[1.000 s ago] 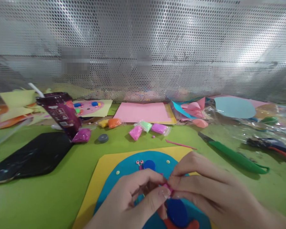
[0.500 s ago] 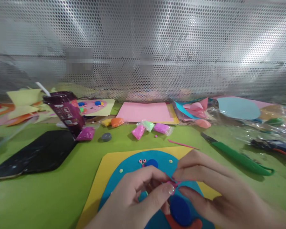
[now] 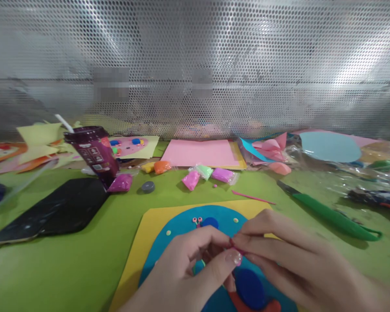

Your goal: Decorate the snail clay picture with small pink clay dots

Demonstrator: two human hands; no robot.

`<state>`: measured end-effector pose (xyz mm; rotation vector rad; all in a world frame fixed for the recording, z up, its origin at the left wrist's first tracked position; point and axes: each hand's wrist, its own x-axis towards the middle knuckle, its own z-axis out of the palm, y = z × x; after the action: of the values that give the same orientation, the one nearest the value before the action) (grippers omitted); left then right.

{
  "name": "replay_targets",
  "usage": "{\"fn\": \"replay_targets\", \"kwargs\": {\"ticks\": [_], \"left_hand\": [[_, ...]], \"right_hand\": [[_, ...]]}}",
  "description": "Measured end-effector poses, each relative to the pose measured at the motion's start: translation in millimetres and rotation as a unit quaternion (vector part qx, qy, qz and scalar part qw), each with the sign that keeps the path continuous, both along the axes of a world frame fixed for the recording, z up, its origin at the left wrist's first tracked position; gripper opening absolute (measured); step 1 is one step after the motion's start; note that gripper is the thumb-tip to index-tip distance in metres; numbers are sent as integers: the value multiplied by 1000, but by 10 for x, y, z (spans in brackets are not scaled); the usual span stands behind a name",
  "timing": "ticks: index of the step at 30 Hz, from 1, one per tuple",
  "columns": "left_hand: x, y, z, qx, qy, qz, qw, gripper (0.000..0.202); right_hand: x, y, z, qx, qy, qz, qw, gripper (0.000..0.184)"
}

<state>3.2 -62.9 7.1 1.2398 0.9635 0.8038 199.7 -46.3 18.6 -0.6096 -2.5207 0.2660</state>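
A small bit of pink modelling clay (image 3: 238,250) is pinched between the thumb and fingers of my left hand (image 3: 191,264). The fingertips of my right hand (image 3: 292,255) close on the same bit from the other side, hiding most of it. Both hands hover over a blue paper disc (image 3: 157,249) on a yellow sheet (image 3: 138,242). Below my fingers lies a dark blue clay oval (image 3: 250,288) with a red clay strip (image 3: 273,306) under it. Near the disc's top edge is a small clay figure with round eyes (image 3: 197,220), partly covered by my left hand.
Behind the sheet lie a thin pink clay strip (image 3: 253,197), bagged pink clay (image 3: 191,180) and a grey cap (image 3: 147,186). A green-handled knife (image 3: 331,214) rests at right. At left, a purple cup (image 3: 95,151) leans beside a black case (image 3: 55,208). Pink paper (image 3: 198,152) lies farther back.
My right thumb and fingers, a little apart before, have come together on the pink clay. My left hand keeps its pinch. The whole view has shifted slightly.
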Motion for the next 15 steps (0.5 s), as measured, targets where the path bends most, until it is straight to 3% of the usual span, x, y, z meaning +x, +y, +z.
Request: {"fn": "replay_targets", "kwargs": {"ticks": [6, 11, 15], "left_hand": [[12, -16, 8, 1, 17, 4, 1000, 13], [3, -5, -23, 12, 33, 2, 999, 19], [2, 7, -30, 12, 26, 7, 1000, 18]], "right_hand": [[-2, 14, -39, 25, 2, -1, 1000, 14], [-49, 11, -41, -29, 72, -19, 997, 14], [-54, 7, -21, -43, 63, -13, 997, 19]]}}
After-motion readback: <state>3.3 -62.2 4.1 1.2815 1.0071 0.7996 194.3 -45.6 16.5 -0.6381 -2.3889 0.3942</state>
